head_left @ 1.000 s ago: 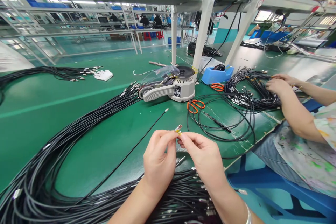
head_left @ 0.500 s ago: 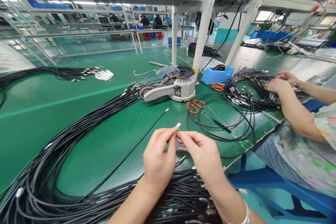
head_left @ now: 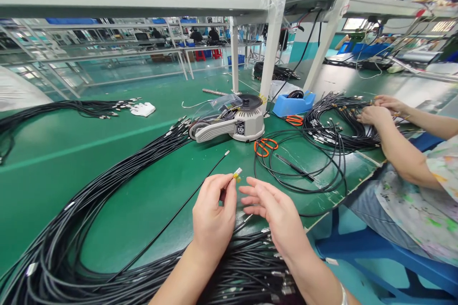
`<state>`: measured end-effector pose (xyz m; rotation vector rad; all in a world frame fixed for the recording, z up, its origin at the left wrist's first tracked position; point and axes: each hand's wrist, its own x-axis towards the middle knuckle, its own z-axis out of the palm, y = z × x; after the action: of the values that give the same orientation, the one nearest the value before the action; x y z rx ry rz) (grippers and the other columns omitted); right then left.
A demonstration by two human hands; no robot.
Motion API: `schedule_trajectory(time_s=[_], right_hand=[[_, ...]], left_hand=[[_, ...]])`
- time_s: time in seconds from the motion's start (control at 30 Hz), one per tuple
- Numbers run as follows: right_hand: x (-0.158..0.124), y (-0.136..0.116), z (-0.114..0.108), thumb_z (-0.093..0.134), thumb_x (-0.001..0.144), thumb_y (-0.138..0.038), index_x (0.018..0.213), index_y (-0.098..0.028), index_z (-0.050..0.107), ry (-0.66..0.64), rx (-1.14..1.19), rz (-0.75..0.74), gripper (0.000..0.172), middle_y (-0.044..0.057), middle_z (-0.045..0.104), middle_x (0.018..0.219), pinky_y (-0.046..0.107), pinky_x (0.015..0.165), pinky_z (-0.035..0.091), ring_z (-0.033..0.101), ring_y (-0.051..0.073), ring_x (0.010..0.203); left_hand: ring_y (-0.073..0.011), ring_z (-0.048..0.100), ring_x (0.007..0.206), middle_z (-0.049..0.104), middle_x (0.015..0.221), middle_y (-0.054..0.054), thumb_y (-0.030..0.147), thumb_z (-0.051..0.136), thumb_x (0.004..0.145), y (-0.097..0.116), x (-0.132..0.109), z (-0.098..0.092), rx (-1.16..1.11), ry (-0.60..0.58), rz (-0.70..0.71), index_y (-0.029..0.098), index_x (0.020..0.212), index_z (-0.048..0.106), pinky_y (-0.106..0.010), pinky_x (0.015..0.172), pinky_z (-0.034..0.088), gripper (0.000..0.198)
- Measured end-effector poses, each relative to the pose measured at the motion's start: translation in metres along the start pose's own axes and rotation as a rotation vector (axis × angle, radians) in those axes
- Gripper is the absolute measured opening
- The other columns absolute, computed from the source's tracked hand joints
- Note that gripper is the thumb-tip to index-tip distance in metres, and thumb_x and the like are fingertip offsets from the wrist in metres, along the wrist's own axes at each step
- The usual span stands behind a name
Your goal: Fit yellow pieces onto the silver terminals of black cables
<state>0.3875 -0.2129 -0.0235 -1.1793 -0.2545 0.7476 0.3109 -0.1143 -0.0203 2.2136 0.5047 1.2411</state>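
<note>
Between thumb and forefinger my left hand (head_left: 214, 209) pinches a small connector end (head_left: 237, 171), white at its tip with a bit of yellow tape on it. Just to the right, my right hand (head_left: 275, 209) is apart from it, fingers spread and nothing in them. Below both hands lies a thick bundle of black cables (head_left: 143, 281), which curves round the left side with its metal ends near the tape dispenser (head_left: 246, 124). One single cable (head_left: 182, 201) runs across the green table (head_left: 143, 209), its tip pointing away from me.
Orange-handled scissors (head_left: 265, 147), a black pen (head_left: 295, 167) and looped cables lie right of the dispenser. Behind them is a blue tape holder (head_left: 294, 104). A co-worker's hands (head_left: 379, 112) are at another cable bundle on the right. A white glove (head_left: 142, 109) lies at the left back.
My right hand has let go of the yellow-taped connector and opened, moving slightly away. My left hand still pinches it, a little further left. The camera view has tilted up slightly.
</note>
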Motion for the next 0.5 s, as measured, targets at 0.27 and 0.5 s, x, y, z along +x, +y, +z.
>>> schedule_trajectory(time_s=[0.27, 0.5], right_hand=[[0.013, -0.007, 0.012, 0.069, 0.073, -0.042, 0.080, -0.015, 0.061, -0.044, -0.146, -0.089, 0.030, 0.003, 0.065, 0.076, 0.030, 0.067, 0.053, 0.062, 0.016, 0.070], [0.010, 0.000, 0.010, 0.065, 0.077, -0.037, 0.079, -0.015, 0.063, -0.021, -0.224, -0.152, 0.022, 0.002, 0.065, 0.073, 0.028, 0.069, 0.050, 0.060, 0.015, 0.069]], left_hand=[[-0.0107, 0.057, 0.076, 0.059, 0.086, -0.003, 0.010, 0.058, 0.082, 0.000, -0.001, 0.002, 0.063, -0.026, 0.090, 0.016, 0.095, 0.060, -0.020, 0.065, 0.049, 0.014], [-0.0111, 0.058, 0.074, 0.060, 0.084, -0.003, 0.013, 0.057, 0.083, -0.001, 0.000, -0.001, 0.099, -0.072, 0.019, 0.016, 0.091, 0.061, -0.021, 0.064, 0.049, 0.009]])
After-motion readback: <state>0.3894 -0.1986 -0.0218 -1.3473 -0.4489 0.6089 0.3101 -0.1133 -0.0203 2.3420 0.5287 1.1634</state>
